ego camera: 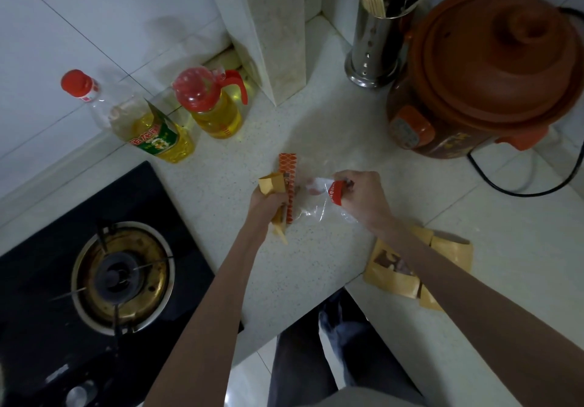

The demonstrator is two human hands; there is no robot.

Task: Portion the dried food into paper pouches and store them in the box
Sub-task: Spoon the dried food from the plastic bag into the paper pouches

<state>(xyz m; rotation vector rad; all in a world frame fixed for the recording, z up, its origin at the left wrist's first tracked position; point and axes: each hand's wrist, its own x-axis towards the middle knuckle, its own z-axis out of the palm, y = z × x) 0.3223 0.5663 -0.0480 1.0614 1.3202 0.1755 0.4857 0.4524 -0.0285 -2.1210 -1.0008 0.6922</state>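
My left hand (267,204) grips a tan paper pouch (270,185) with its mouth up, near the middle of the pale counter. Beside it lies a clear plastic food bag (311,209) with an orange patterned strip (288,172) along one edge. My right hand (360,196) pinches the bag's other side at a red printed patch (335,193). The bag's contents are hard to make out. Several tan paper pouches (407,267) lie on the counter by my right forearm; one shows dark dried food through a window. No box is in view.
Two oil bottles (158,134) (215,106) stand at the back left. A black gas hob (104,274) fills the left. A brown clay electric cooker (486,71) with a black cord (531,190) and a steel chopstick holder (377,33) stand at the back right. The counter's edge (303,308) is near my legs.
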